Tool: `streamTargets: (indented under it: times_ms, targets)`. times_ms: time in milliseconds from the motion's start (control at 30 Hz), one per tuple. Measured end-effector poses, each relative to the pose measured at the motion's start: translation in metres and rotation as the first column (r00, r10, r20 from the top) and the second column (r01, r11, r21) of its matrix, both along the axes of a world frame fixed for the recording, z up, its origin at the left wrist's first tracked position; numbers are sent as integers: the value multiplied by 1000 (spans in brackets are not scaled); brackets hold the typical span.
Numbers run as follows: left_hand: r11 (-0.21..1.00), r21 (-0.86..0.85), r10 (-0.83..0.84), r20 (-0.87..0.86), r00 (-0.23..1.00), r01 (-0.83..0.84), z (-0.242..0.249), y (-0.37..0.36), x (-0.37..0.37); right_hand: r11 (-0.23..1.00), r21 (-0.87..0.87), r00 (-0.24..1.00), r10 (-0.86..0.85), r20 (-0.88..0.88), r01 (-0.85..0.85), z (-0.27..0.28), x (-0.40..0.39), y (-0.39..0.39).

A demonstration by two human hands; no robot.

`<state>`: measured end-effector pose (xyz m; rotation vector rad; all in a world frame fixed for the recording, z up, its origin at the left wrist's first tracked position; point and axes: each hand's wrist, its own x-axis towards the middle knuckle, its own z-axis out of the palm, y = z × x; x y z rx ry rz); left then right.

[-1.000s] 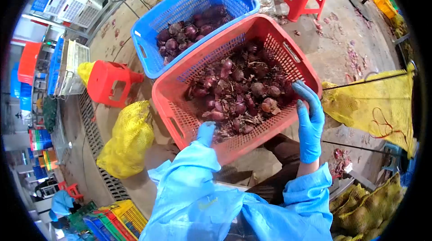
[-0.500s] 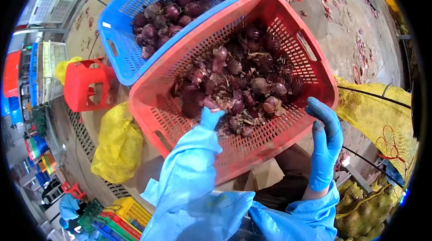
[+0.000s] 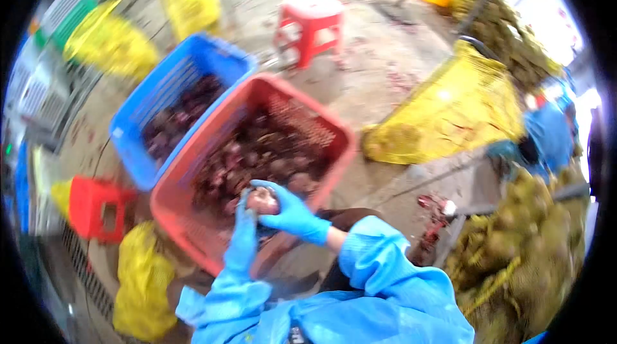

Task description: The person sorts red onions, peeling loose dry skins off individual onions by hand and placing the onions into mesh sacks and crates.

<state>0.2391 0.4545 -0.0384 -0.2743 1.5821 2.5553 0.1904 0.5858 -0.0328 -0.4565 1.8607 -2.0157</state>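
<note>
Both my hands wear blue gloves and meet above the near side of the red basket (image 3: 331, 122). Between them is a red onion (image 3: 263, 201). My right hand (image 3: 292, 214) curls around the onion from the right. Along its left side my left hand (image 3: 243, 231) presses with upright fingers. Many dark red onions (image 3: 276, 151) with loose skins lie in the red basket, blurred by motion. The blue basket (image 3: 132, 157) stands against its left side and holds more onions (image 3: 186, 112).
A red stool (image 3: 103, 209) and a yellow net bag (image 3: 143, 286) are at the left. Another stool (image 3: 310, 26) stands behind the baskets. A yellow net (image 3: 450, 112) and full sacks (image 3: 527, 247) lie at the right, near a person in blue (image 3: 553, 135).
The view has swung toward the right. My left hand has come up from the onions in the basket, and my right hand has moved in from the right, closing around an onion.
</note>
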Motion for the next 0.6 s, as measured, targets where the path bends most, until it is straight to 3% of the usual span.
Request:
streamTargets:
  times_ms: [67,100,133,167,200,233,267,300,333,367,400,433,467,533,567,600]
  targets:
    - [984,-32,-172,111,979,177,30,-3,-1,965,-98,969,-246,-30,242,36,-5,28]
    - [981,63,-189,67,980,185,59,-1,4,922,-43,915,-387,-118,385,64,-9,52]
    - [984,82,-163,48,986,158,68,-2,6,887,-117,889,-455,-57,447,66,-17,83]
    - [993,26,-113,10,994,113,67,-5,8,852,-257,825,-513,-237,456,108,-23,110]
    - [998,-30,-62,-27,998,61,61,-8,8,750,-69,684,-633,-363,658,138,-23,145]
    - [995,-100,-15,16,1000,17,52,-15,10,604,-328,460,-781,-421,726,162,-24,169]
    - [989,-144,40,74,996,-29,37,-23,12,597,-345,386,-765,-516,724,183,-34,212]
    - [986,-160,75,120,990,-55,22,-34,16,584,-391,148,-668,-730,711,202,-51,254]
    - [981,-178,105,168,980,-75,9,-42,18,489,-412,114,-739,-665,769,234,-45,257]
    - [980,-186,110,177,978,-76,-2,-48,18,373,-359,-74,-597,-799,856,239,-57,293]
    - [979,-168,151,224,963,-114,-13,-56,20,290,-351,-181,-482,-857,890,234,-74,339]
    - [972,-160,210,277,938,-171,-25,-67,28,246,-124,33,-550,-834,961,227,-83,391]
    - [962,-162,260,294,920,-220,-35,-76,30,365,41,281,-635,-720,930,225,-78,409]
    - [935,-135,356,326,876,-329,-64,-97,35,401,87,318,-559,-765,912,225,-59,350]
    - [914,-130,404,331,853,-383,-75,-104,37,474,15,291,-515,-806,880,212,-58,309]
    - [893,-129,448,337,828,-431,-94,-115,36,550,19,384,-556,-737,835,198,-49,264]
